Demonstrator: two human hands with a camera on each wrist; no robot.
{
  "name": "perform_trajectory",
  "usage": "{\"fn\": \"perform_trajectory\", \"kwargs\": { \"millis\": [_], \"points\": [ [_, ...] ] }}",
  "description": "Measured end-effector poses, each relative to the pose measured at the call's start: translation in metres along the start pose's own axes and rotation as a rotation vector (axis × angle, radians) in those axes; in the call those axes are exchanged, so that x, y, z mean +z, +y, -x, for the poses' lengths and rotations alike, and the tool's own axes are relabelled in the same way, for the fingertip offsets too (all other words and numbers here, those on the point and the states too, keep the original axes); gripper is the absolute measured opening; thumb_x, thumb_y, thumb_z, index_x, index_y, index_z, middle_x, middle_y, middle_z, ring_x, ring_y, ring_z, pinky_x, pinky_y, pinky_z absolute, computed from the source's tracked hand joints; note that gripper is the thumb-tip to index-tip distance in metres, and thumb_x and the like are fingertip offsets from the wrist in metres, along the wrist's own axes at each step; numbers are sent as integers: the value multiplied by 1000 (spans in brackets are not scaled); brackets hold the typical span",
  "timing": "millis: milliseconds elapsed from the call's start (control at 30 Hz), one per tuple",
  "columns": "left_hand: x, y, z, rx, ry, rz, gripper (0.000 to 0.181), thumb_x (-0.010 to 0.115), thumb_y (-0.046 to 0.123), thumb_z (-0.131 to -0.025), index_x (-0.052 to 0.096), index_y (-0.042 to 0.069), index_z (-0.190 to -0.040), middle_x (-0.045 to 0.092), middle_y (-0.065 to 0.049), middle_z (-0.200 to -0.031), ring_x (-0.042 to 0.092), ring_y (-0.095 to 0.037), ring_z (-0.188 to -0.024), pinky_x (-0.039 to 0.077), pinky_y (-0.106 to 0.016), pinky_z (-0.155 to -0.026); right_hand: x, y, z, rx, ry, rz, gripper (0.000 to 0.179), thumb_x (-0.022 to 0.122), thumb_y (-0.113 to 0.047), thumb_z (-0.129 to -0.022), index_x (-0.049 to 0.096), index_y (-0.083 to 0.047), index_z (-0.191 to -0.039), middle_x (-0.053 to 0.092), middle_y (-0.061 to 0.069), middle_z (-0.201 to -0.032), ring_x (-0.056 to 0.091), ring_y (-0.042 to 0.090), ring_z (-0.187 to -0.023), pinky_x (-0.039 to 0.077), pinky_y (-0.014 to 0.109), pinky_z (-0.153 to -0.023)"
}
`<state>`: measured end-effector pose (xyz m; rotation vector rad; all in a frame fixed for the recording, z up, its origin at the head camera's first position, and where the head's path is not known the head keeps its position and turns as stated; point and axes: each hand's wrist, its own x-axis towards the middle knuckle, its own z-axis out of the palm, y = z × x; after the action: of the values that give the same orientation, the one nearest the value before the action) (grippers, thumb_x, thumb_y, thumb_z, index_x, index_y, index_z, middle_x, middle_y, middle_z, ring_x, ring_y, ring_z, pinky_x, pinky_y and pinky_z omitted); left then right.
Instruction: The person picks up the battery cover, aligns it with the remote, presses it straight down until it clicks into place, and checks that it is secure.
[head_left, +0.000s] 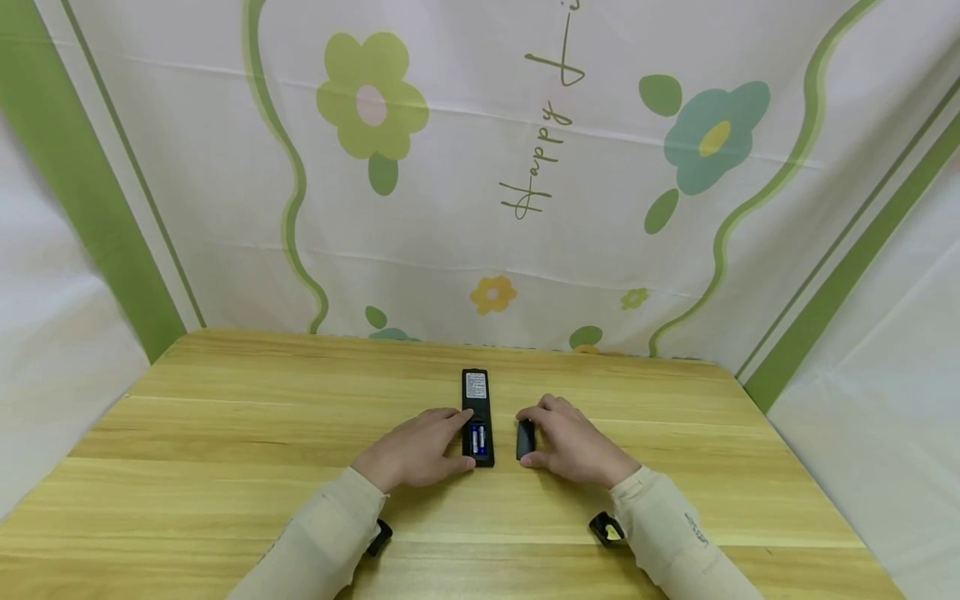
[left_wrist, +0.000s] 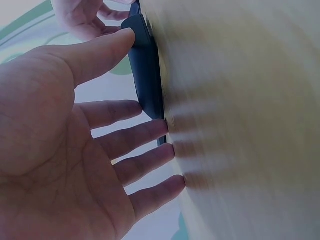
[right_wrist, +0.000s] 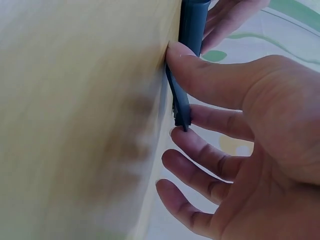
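A black remote control [head_left: 481, 408] lies back side up on the table, its battery bay uncovered with two blue-and-silver batteries [head_left: 478, 438] inside. My left hand [head_left: 420, 450] is at its left side, thumb and index fingertips touching the remote control [left_wrist: 145, 75] while the other fingers stretch out straight to the tabletop. To the right, my right hand [head_left: 573, 446] pinches a small black battery cover [head_left: 526, 440] by its two ends, between thumb and index finger. In the right wrist view the cover [right_wrist: 179, 97] is tilted close beside the table surface.
The wooden table [head_left: 225, 417] reaches back to a white cloth [head_left: 450, 225] printed with flowers. A small black device [head_left: 380, 537] shows by the left sleeve, and another black device [head_left: 606, 529] by the right sleeve.
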<state>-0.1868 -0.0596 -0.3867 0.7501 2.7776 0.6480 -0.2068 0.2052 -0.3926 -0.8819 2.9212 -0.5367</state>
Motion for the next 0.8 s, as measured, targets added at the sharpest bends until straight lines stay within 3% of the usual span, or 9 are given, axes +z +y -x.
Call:
{"fn": "perform_trajectory", "kwargs": {
  "millis": [233,800],
  "points": [
    [-1,0,0,-3,-2,0,69,68,39,-98,45,5,-153,47,-18,-152,43,-37,-141,36,-51,-115,-1,1,0,-24,31,9,48,85,-28,-85,68,-10,-126,58,0,-103,50,16,-89,46,39,-80],
    [0,-2,-2,11,6,-7,68,68,40,-98,46,5,-152,48,-18,-151,44,-38,-140,37,-51,-115,-5,0,-1,-46,143,-35,20,72,-9,-96,73,-17,-114,56,-11,-89,53,9,-81,49,32,-73]
  ]
}}
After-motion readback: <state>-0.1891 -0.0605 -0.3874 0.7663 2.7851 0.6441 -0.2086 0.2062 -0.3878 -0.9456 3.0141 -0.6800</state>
